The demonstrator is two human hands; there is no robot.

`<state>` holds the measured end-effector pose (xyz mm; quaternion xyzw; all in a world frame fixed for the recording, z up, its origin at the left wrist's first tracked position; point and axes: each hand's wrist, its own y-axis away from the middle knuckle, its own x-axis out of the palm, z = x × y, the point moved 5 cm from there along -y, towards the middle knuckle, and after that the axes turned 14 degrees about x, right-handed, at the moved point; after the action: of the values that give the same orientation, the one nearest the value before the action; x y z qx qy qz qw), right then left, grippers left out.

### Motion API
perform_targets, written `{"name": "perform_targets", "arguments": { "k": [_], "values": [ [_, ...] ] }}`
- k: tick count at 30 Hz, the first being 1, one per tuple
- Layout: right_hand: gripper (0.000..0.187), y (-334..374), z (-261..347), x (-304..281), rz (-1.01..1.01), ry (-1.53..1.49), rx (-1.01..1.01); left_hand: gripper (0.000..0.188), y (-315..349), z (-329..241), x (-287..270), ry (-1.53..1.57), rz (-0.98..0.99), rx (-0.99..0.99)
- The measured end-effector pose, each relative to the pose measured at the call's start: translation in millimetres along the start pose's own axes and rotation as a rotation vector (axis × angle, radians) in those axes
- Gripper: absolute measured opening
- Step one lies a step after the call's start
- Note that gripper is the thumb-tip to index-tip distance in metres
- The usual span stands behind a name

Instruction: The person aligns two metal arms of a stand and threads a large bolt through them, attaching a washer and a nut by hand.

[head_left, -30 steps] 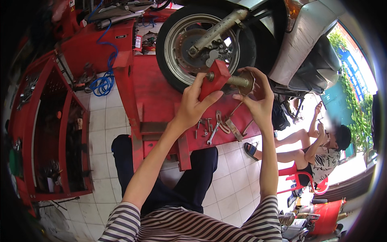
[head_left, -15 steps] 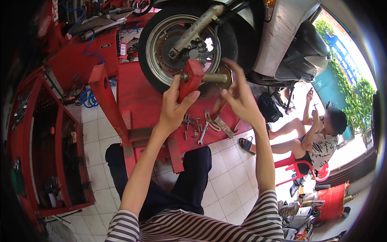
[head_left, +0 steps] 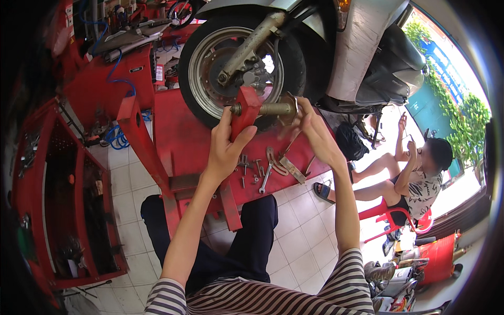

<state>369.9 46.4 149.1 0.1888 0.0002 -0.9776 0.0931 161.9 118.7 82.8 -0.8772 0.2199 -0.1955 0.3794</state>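
A thick threaded clamp screw runs through the top of a red steel post on the lift. My left hand wraps round that post below the screw's small left end. At the other end, the screw carries a round metal flange. My right hand has its fingers closed at the flange's right edge, the lower ones smeared by motion. Behind the screw stands the front wheel of a scooter. An open-end wrench, several bolts and a curved slotted bracket lie below my hands.
A second red post rises at the left, beside a red tool cabinet. Blue air hose lies coiled on the tiles. On the right, a person sits on a red chair near an oil-stained red drum.
My right hand has come in from beside the flange, and its fingers have closed at the flange's edge. The left hand keeps its hold on the post.
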Motion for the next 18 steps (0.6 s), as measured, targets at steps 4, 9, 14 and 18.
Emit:
{"name": "perform_targets", "arguments": {
  "k": [4, 9, 14, 18],
  "values": [
    [0.081, 8, 47, 46, -0.477, 0.270, -0.419, 0.038, 0, -1, -2, 0.011, -0.020, 0.041],
    [0.088, -1, 0, 4, 0.124, -0.193, -0.008, 0.039, -1, 0, 3, 0.034, -0.003, 0.051],
    [0.072, 10, 53, 43, -0.440, 0.223, -0.280, 0.041, 1, 2, 1, -0.011, 0.000, 0.092],
    [0.061, 4, 66, 41, -0.449, 0.363, -0.352, 0.044, -1, 2, -2, -0.032, -0.001, 0.135]
  ]
}}
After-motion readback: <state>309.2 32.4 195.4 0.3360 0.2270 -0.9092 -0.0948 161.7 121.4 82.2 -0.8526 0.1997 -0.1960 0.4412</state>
